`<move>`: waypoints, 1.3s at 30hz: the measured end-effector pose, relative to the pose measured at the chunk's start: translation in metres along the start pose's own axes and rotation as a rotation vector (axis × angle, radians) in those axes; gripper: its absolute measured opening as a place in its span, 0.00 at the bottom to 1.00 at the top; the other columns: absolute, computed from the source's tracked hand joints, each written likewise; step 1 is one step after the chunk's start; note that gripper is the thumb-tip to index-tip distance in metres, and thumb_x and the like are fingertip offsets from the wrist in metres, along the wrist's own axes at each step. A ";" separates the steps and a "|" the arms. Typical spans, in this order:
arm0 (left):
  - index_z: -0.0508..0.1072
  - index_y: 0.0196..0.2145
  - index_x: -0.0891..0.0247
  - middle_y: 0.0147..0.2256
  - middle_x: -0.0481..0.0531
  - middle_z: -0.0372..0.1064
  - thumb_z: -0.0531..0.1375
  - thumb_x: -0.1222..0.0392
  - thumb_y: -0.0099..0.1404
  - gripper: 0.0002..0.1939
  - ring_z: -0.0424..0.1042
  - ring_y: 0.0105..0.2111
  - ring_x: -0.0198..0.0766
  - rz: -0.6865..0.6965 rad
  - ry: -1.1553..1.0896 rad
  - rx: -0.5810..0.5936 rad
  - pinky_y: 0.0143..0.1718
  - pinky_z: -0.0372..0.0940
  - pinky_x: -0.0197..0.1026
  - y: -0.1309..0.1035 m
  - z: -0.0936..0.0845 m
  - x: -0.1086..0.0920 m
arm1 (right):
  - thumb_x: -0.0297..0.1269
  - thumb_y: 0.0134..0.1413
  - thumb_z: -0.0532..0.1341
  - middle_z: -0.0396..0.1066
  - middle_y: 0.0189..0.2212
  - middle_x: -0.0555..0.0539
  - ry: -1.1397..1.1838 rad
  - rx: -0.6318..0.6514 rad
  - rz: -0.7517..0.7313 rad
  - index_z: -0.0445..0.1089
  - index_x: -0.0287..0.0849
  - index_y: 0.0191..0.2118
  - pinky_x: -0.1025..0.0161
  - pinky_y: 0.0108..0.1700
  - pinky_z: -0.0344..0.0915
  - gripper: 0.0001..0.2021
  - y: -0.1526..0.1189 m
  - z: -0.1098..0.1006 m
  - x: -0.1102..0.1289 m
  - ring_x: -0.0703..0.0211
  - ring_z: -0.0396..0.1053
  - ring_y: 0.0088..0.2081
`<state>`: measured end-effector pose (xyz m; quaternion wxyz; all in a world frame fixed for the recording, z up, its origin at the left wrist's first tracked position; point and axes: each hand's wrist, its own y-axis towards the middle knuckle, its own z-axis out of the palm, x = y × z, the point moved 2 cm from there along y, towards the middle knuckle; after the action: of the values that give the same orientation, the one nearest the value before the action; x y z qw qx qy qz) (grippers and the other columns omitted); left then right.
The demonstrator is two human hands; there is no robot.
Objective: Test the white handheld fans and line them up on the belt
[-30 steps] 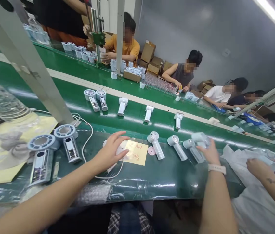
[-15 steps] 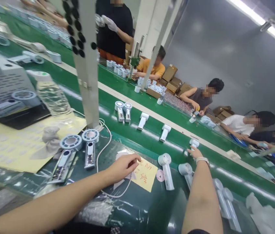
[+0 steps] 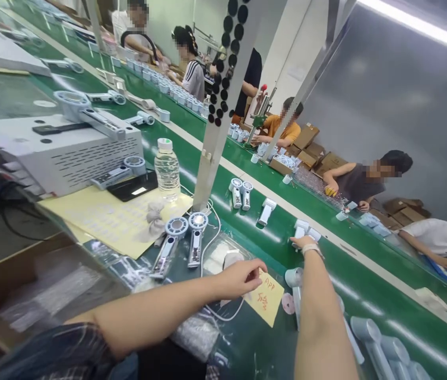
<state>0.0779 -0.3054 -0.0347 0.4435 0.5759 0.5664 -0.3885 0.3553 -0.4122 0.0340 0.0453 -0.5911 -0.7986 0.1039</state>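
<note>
My right hand point(image 3: 306, 244) reaches over the green conveyor belt, fingers closed around the handle end of a light-blue handheld fan point(image 3: 314, 234). Right beside it lies a second handheld fan point(image 3: 299, 228); my fingers partly cover both handles. My left hand point(image 3: 243, 277) hovers by a yellow note point(image 3: 267, 301) with red handwriting, its fingers loosely bent and nothing visible in them. On the bench left of it are two fans with uncovered handles, one point(image 3: 195, 237) upright in view and another point(image 3: 170, 245) slanted. A pink disc point(image 3: 288, 303) sits near my right forearm.
A metal post point(image 3: 217, 132) rises at the belt's near edge. A water bottle point(image 3: 167, 171) stands beside a vented white box point(image 3: 89, 153). More fans point(image 3: 380, 343) lie right of my forearm. A white cable point(image 3: 219, 237) loops across the bench. Co-workers sit beyond the belt.
The view has swung left. My right hand has brought one fan leftward along the belt, close beside another. My left hand stays near the note, its fingers more curled.
</note>
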 end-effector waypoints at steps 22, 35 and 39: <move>0.79 0.31 0.66 0.34 0.56 0.80 0.71 0.26 0.43 0.37 0.79 0.38 0.46 -0.007 -1.292 -0.294 0.39 0.73 0.42 0.001 -0.028 0.009 | 0.36 0.63 0.61 0.75 0.23 0.47 0.452 -0.090 -0.201 0.71 0.42 0.33 0.62 0.30 0.57 0.07 -0.224 0.103 0.044 0.53 0.74 0.28; 0.73 0.27 0.64 0.39 0.60 0.79 0.69 0.20 0.37 0.41 0.79 0.49 0.58 0.089 -1.276 -0.153 0.47 0.76 0.53 -0.002 -0.034 -0.006 | 0.34 0.62 0.61 0.75 0.27 0.45 0.534 -0.082 -0.214 0.65 0.44 0.30 0.60 0.33 0.55 0.08 -0.230 0.123 0.057 0.52 0.73 0.31; 0.72 0.25 0.65 0.40 0.60 0.79 0.69 0.20 0.36 0.41 0.79 0.49 0.58 0.085 -1.277 -0.200 0.47 0.76 0.53 -0.001 -0.036 -0.006 | 0.47 0.61 0.62 0.76 0.28 0.49 1.142 0.012 -0.277 0.68 0.45 0.42 0.58 0.38 0.67 0.12 -0.238 0.126 0.048 0.53 0.74 0.32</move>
<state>0.0744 -0.2729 -0.0177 0.7596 0.2094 0.2010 -0.5820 0.0937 -0.4472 -0.0386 0.4850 -0.4434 -0.7168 -0.2332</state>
